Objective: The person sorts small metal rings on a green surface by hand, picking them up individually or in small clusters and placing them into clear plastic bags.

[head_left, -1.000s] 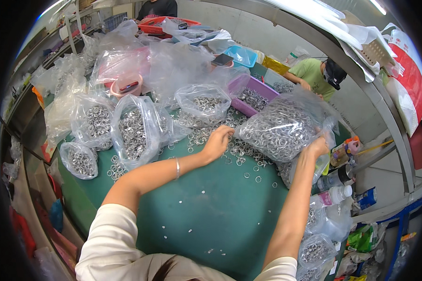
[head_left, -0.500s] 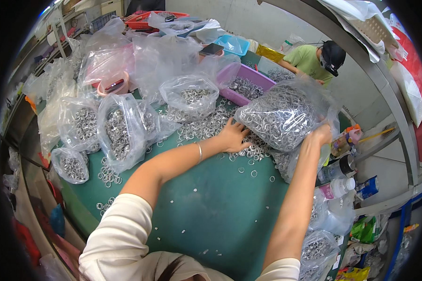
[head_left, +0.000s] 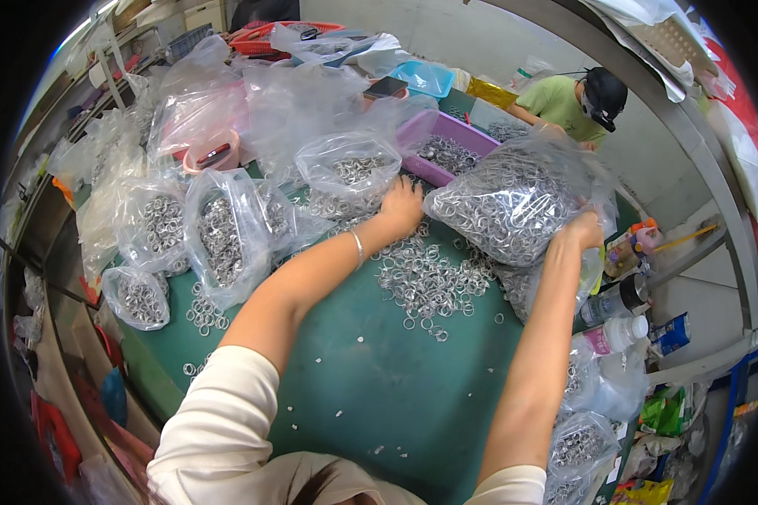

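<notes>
My right hand (head_left: 583, 229) grips the edge of a large clear plastic bag (head_left: 514, 202) full of small metal rings, tilted on the green table (head_left: 379, 379). My left hand (head_left: 403, 204) rests with fingers spread on a loose pile of metal rings (head_left: 425, 282) spilled on the table just left of that bag. A thin bracelet sits on my left wrist.
Several smaller clear bags of rings (head_left: 223, 231) lie at the left, another bag (head_left: 349, 172) sits behind my left hand. A purple tray (head_left: 451, 151) of rings stands at the back. Another person (head_left: 577, 97) in a green shirt works behind. Bottles (head_left: 615, 299) stand at the right edge.
My left hand has slid forward and to the right into the loose rings. The big bag in my right hand has tipped further toward the pile.
</notes>
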